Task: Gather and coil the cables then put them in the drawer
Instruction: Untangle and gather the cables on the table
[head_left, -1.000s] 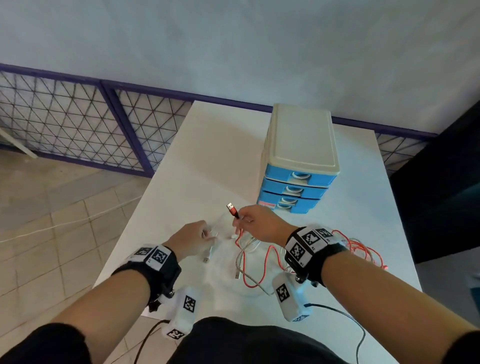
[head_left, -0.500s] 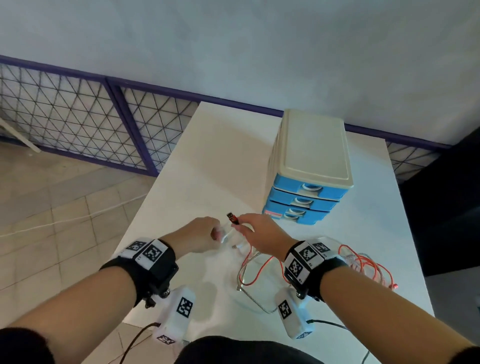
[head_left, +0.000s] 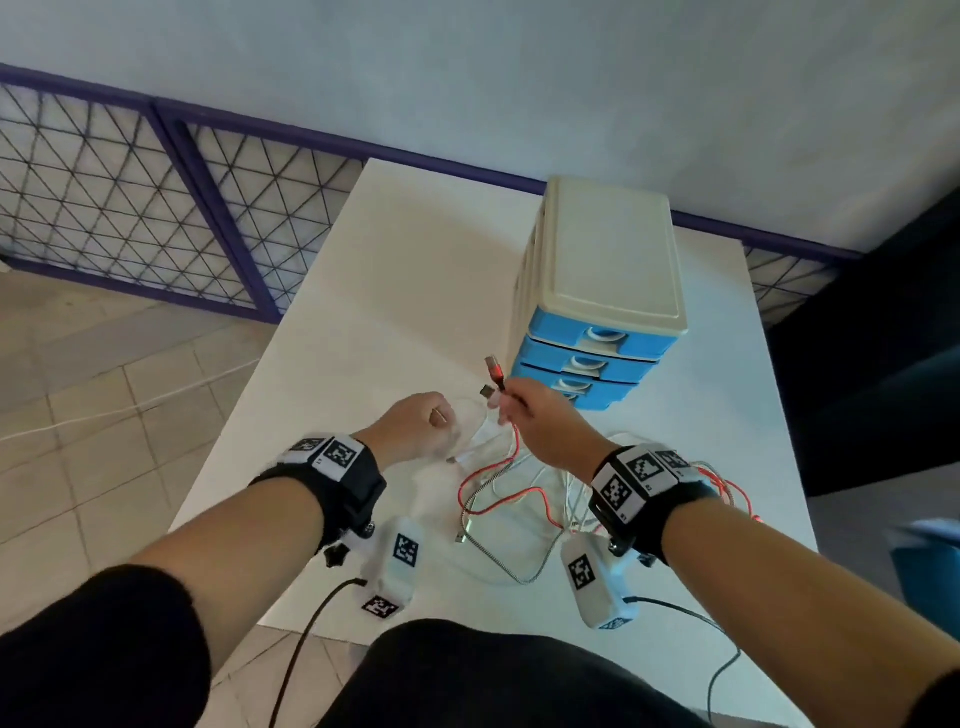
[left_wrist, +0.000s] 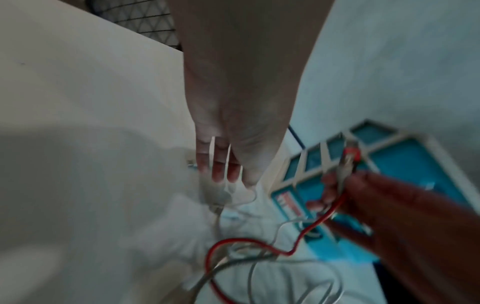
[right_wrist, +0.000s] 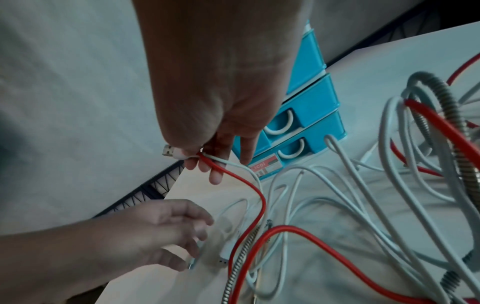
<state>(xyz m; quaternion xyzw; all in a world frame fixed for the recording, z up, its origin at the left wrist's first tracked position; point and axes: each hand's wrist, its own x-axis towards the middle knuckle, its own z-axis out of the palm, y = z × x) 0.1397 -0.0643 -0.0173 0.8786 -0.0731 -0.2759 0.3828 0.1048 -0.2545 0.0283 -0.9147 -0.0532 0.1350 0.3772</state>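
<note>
Right hand (head_left: 540, 426), centre frame, is raised, pinching the red cable (head_left: 514, 441) and a white cable (right_wrist: 233, 164) by their plugs; left hand (head_left: 415, 431), beside it, curls round white loops (head_left: 475, 415) above the worktop (head_left: 395, 291).

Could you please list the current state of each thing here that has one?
Drawers: all shut.
Red cable: uncoiled, plug end pinched in right hand.
White cables: loose, tangled on table; one plug in right hand.
Braided cable: uncoiled on table.
Left hand: holds white cable.
</note>
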